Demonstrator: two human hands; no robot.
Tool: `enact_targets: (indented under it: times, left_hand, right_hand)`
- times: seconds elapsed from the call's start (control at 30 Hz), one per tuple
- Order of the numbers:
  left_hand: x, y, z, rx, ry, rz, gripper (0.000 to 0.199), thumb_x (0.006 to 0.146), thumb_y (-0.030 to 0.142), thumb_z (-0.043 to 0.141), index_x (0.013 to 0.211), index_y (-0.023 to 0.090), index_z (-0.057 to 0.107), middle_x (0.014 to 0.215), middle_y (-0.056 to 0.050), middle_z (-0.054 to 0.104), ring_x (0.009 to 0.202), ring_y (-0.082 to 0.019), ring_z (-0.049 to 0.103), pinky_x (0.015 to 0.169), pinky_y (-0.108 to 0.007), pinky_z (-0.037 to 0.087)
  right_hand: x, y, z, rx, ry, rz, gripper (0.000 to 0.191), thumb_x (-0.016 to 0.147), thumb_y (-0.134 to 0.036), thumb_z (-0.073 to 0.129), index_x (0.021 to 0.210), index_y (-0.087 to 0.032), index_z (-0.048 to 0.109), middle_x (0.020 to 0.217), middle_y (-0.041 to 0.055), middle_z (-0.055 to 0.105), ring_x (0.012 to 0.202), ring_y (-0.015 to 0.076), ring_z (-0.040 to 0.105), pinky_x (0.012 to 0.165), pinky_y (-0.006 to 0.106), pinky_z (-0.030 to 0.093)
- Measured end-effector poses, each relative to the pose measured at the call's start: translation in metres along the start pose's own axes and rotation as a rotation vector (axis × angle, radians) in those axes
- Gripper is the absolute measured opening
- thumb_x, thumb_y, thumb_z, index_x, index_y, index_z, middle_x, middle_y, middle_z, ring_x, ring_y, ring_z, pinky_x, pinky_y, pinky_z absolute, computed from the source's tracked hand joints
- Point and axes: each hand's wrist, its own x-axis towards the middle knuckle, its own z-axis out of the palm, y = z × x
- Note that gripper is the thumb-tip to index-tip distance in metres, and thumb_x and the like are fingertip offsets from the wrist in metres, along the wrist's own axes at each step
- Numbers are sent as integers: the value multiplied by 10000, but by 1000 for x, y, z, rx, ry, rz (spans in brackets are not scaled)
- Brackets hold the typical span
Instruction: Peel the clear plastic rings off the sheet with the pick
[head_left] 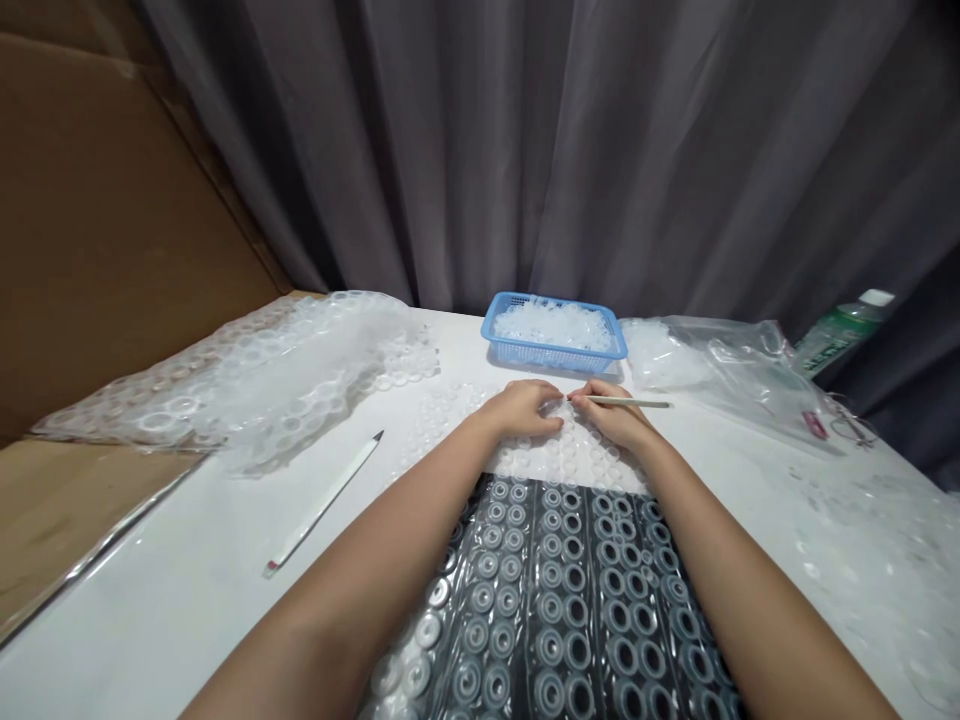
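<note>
A clear plastic sheet (525, 455) with rows of round ring-shaped pockets runs from the middle of the white table toward me. Its near part (551, 575) lies over something black, and pale rings show in its rows. My left hand (525, 408) rests on the far part of the sheet, thumb and forefinger apart. Close by on the right, my right hand (611, 415) pinches a slim pale stick (637, 402), its tip pointing toward my left hand. What the tip touches is too small to make out. Beyond both hands stands a blue basket (555, 352) of small translucent pieces.
More ringed plastic sheets (300, 370) are heaped at left beside a cardboard box (112, 230). A white stick with a dark tip (326, 505) lies left of my arm. Clear bags (735, 365) and a green bottle (844, 330) are at right. A grey curtain (487, 150) hangs behind.
</note>
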Motion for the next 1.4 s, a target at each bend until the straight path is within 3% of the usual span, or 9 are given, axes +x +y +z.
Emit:
enact_targets:
  times: [0.3,0.5,0.57,0.67,0.77,0.87,1.03,1.17,1.4]
  left_hand:
    - [0,-1,1,-6,-2,2,439,745,373,583,1129,165,630,1223,-88,590,1097,-254,554,959,-323,404]
    - [0,3,0,14,17,-12,438,735,362,578,1115,148,617,1158,-93,629,1057,-264,573,926,-343,419]
    - [0,4,1,21,18,-20,402,730,363,575,1062,145,633,1116,-94,648,1024,-270,586,900,-348,429]
    - [1,4,0,19,4,-20,329,706,331,596,971,149,665,1150,-93,637,1044,-271,578,904,-336,424]
    - [1,2,-1,1,18,-43,392,690,328,622,1036,145,652,1173,-93,627,1053,-265,573,905,-325,422]
    - [1,-1,-1,-22,71,-102,479,709,348,618,1125,110,614,1118,-114,645,967,-253,602,837,-312,448]
    - [1,-5,1,-49,106,-149,261,792,163,466,890,126,706,852,-71,700,707,-182,613,689,-270,433]
    - [2,-6,3,-54,115,-168,258,809,151,458,763,126,710,669,-51,677,609,-163,571,602,-254,383]
    - [3,-8,4,-55,133,-176,231,804,180,504,728,123,715,662,-63,675,598,-160,549,586,-255,346]
  right_hand:
    - [-1,-1,-2,-25,-5,-25,173,803,-349,533,727,-204,592,843,33,674,759,187,578,660,281,406]
    - [1,2,4,-180,-30,-211,176,830,-338,507,777,-198,599,805,33,651,748,185,573,687,281,408]
    - [3,4,6,-226,51,-225,175,837,-338,493,764,-198,568,776,32,639,720,184,571,675,277,409]
    - [3,8,4,-235,274,-153,210,883,-337,387,785,-198,511,735,42,601,684,192,555,658,294,411]
    - [4,9,0,-246,401,-107,209,880,-336,365,766,-200,476,749,53,578,686,198,539,669,318,412]
    - [9,2,-1,-211,295,-151,176,805,-341,497,692,-205,488,803,46,592,754,193,547,699,307,414]
    - [19,-11,11,-8,25,-53,248,783,-417,554,651,-210,518,603,-13,558,596,150,508,556,251,375]
    - [18,-7,17,25,36,-12,292,783,-457,554,644,-201,531,572,-9,568,546,140,508,502,238,362]
    - [14,-4,17,4,51,19,295,776,-456,563,644,-192,556,563,0,581,523,139,511,473,233,362]
